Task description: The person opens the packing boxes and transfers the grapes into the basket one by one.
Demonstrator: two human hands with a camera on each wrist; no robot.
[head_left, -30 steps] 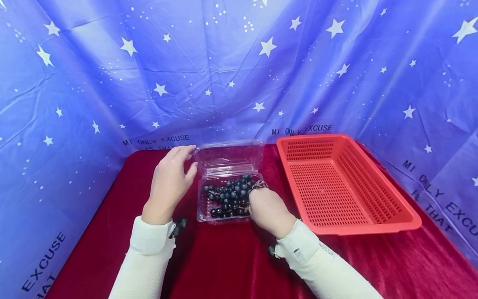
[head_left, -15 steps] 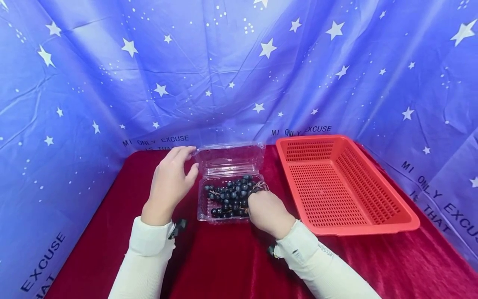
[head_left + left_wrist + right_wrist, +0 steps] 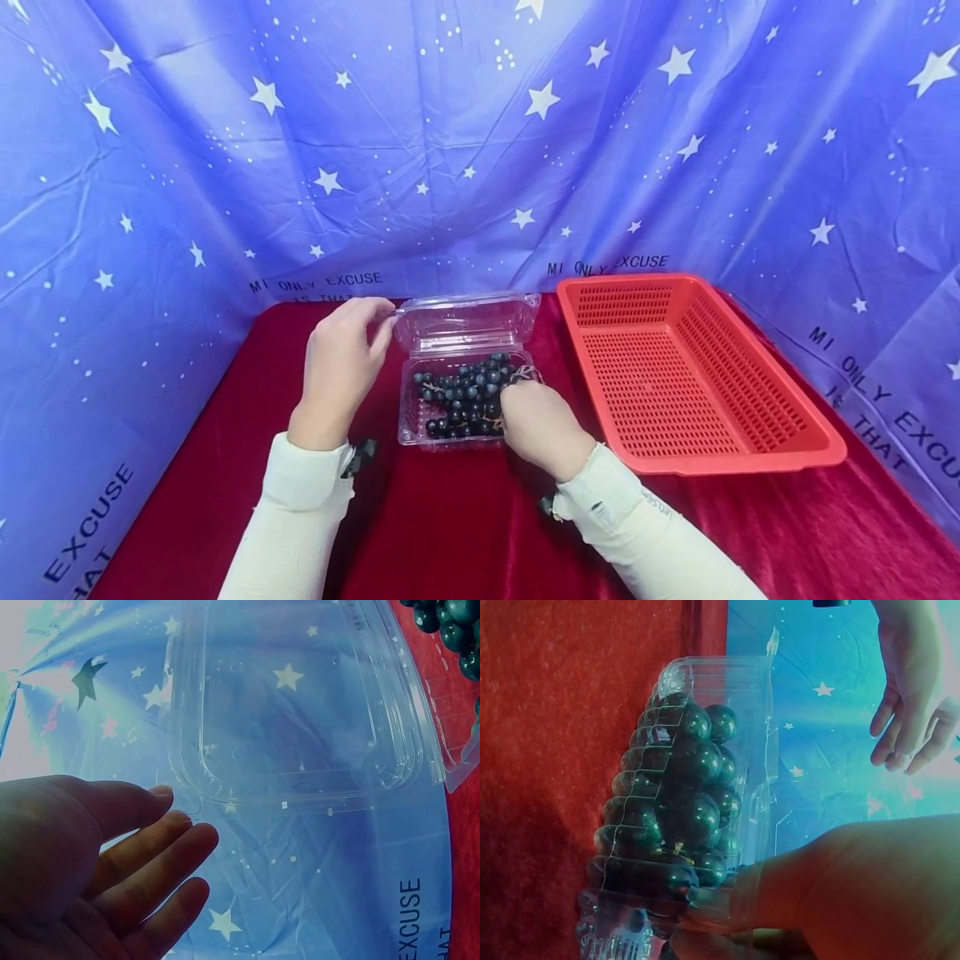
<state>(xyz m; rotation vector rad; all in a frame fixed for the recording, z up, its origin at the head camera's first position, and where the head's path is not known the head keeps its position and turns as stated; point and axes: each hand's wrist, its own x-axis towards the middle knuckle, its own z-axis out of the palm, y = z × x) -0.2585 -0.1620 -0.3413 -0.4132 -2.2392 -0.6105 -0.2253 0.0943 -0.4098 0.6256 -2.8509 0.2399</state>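
Observation:
A clear plastic clamshell container (image 3: 408,421) sits on the red cloth, its hinged lid (image 3: 465,325) standing raised at the back. Dark blue-black grapes (image 3: 465,392) on stems lie inside. My left hand (image 3: 341,367) pinches the lid's left corner; in the left wrist view the thumb (image 3: 142,804) and index finger meet at the corner tab. My right hand (image 3: 543,425) grips the container's right end beside the grapes. Through the clear wall in the right wrist view the right thumb (image 3: 780,889) shows close against a grape; the other fingers are mostly hidden.
A red perforated plastic basket (image 3: 750,460) stands right of the container, with nothing in it. Red velvet cloth (image 3: 442,525) covers the table. A blue curtain (image 3: 465,125) printed with white stars hangs behind and along both sides.
The raised lid has tilted slightly forward. My left thumb has closed in toward the index finger at the lid's corner. My right hand and the grapes keep their place.

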